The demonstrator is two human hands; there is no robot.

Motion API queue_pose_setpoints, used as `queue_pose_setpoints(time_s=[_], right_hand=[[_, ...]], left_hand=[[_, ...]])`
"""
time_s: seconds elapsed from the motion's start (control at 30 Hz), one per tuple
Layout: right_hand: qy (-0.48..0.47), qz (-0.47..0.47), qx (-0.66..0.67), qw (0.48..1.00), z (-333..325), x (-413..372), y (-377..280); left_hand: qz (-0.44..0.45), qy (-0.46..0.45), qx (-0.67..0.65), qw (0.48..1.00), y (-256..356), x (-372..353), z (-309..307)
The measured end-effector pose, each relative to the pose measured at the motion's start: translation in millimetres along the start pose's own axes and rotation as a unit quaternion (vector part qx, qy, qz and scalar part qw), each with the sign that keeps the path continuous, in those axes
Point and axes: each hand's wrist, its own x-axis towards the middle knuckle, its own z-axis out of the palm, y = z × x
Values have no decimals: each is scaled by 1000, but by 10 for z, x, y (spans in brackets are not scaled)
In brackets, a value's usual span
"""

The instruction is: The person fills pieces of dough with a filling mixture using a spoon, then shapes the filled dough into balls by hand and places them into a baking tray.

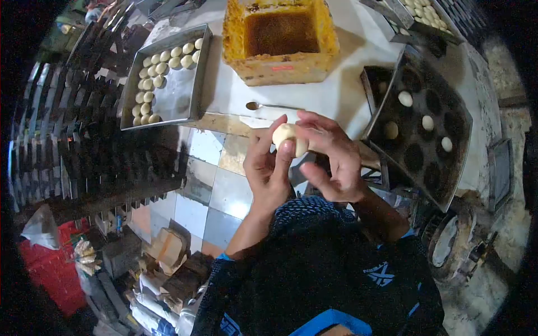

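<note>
A pale dough ball [284, 133] sits in my left hand [268, 176], pinched between the thumb in front and the fingers behind. My right hand [339, 162] is beside it on the right, its fingertips against the ball's side and its thumb held apart. Just beyond the hands, a spoon [274, 106] lies on the white tabletop [221, 92]. Behind the spoon stands a yellow-stained tub [286, 70] with a brown, grainy filling [283, 33] inside.
At the left, a metal tray [178, 121] holds several dough balls. A dark tray with round hollows [414, 157] lies at the right, with a few dough balls in it. Another tray of dough balls [426, 12] is at the top right. Dark stacked racks [50, 134] fill the left side.
</note>
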Motion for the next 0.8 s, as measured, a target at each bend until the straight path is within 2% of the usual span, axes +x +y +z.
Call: queue_pose_setpoints(time_s=[0.03,0.07,0.1,0.2,0.23,0.3,0.33,0.37,0.4,0.43,0.47,0.5,0.53,0.57,0.6,0.67,0.73,0.77,0.8], right_hand=[[37,45,57,997,91,-43,-60],[73,87,113,987,173,-73,-123],[46,32,22,998,151,-65,-134],[152,88,6,984,450,-127,-288],[163,45,-33,985,552,-55,-315],[152,92,-32,984,915,-18,-219],[137,129,-39,981,1083,47,-136],[100,128,-52,985,1263,109,-54],[62,129,-66,987,1449,157,37],[36,98,-69,992,1641,186,149],[104,25,-126,986,1927,149,274],[95,50,-85,991,2036,183,214],[84,74,-45,993,2120,221,163],[110,105,0,988,2312,192,243],[107,85,-45,990,2392,165,192],[24,141,-29,989,2351,139,111],[18,163,72,984,2305,159,306],[-1,234,124,964,2238,194,428],[-16,305,175,936,2149,247,607]], left_hand=[[101,-33,110,988,-51,-71,-44],[203,-65,214,953,-100,-156,-99],[175,-75,231,954,-78,-310,-90],[193,-13,38,980,58,-357,90],[146,-41,70,986,64,-341,-91],[56,-105,144,982,75,-315,-454],[-8,-72,134,988,153,-332,-580],[-27,-29,161,986,195,-370,-745],[-9,13,150,989,206,-401,-897],[-34,37,77,996,164,-436,-1097],[-60,60,5,996,135,-460,-1316],[-123,81,-137,980,167,-457,-1524],[-147,98,-202,963,79,-461,-1722],[-144,81,-173,971,-29,-495,-1825],[-142,62,-143,978,-114,-531,-1899],[-203,-14,-197,959,-193,-582,-1983],[-267,-34,-330,905,-269,-435,-2204],[-281,-9,-370,885,-350,-372,-2207],[-275,-29,-380,883,-337,-303,-2188]])
